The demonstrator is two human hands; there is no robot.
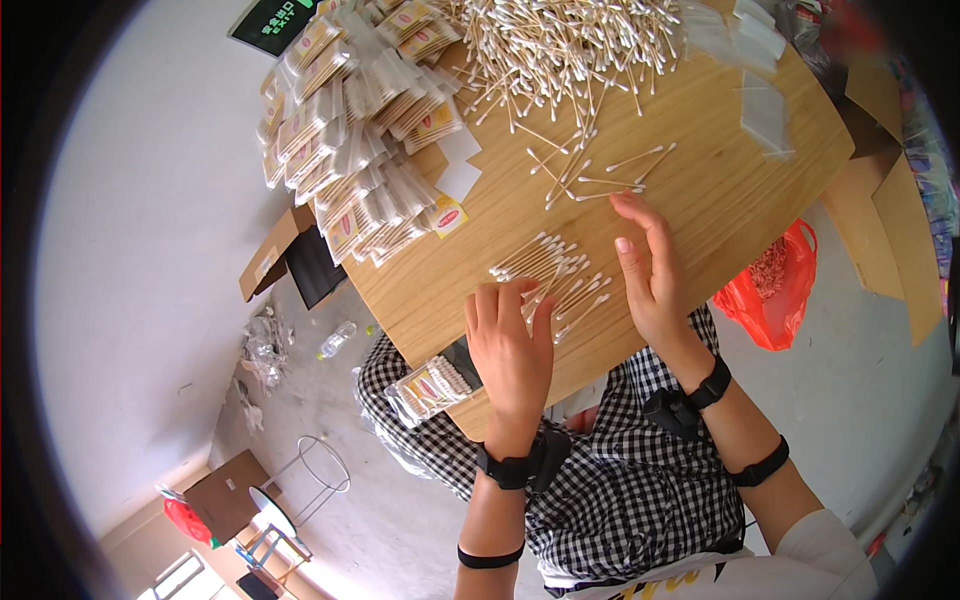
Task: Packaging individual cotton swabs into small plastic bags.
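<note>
I judge that I am at the gathering step, drawing swabs point(530, 262) into an even bunch on the counter point(720, 190). They lie between my hands, those farther from me almost parallel, those nearer looser and more spread. The fingers of my left hand point(510, 350) curl down at the near left side of the bunch, thumb apart from forefinger; I cannot tell whether they pinch a swab or only rest against the ends. The fingers of my right hand point(655, 285) are loosely extended with the thumb held away, and nothing is between them; the forefinger's tip is just beside the stray swabs point(612, 183) beyond the bunch. Farther off is the big pile point(560, 45), with filled packs point(340, 130) heaped to its left and clear sleeves point(765, 115) to its right. Another pack point(430, 390) sits at the near left edge, close to my left wrist. As I judge it, the next move calls for both hands to close in from the sides, square the ends and straighten the slanted swabs, pressing lightly because thin sticks are likely to roll.
</note>
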